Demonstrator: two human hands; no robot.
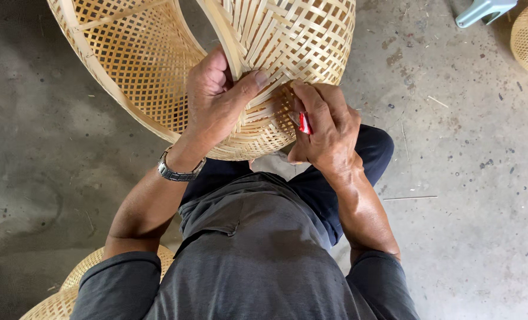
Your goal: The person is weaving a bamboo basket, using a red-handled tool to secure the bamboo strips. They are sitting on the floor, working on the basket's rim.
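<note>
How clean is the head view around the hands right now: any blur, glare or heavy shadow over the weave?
Head view: sharp at the left hand, the right hand and the woven basket; no glare; light soft and even, with a dim patch on the concrete floor at the left; the basket top is cut off by the frame; the small red tool is mostly hidden by fingers.

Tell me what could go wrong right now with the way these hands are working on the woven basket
1. The right hand pinches a small red tool close to the left hand's thumb; a slip could nick it.
2. The left hand bends a flat strip against the woven basket; strained hard, it might crack or splinter into the fingers.
3. The basket rests only on the person's lap, so it may roll or shift, loosening the weave.
</note>
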